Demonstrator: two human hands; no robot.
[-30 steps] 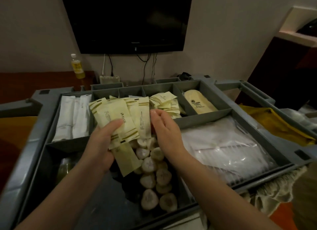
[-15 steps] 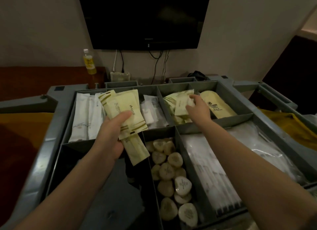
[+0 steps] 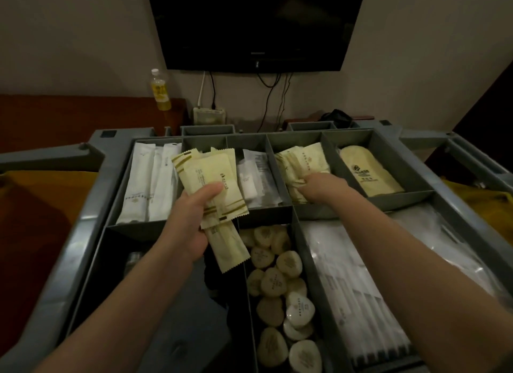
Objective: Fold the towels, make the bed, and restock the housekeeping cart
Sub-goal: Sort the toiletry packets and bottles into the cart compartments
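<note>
Restocking the housekeeping cart (image 3: 91,195): sachets go into the top tray.

The left hand (image 3: 191,217) grips a fanned bundle of sachets (image 3: 211,178) over the dividers. The right hand (image 3: 322,186) lies on the pile of matching packets (image 3: 302,158) in a rear compartment. Its fingers are buried there, so I cannot tell whether it pinches one or has let go. The next move likely calls for taking another sachet from the bundle and laying it flat on that pile.

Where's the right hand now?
Head view, right of centre: the right hand is down among the cream packets in the cart's back row, left of the cream pouch.
</note>
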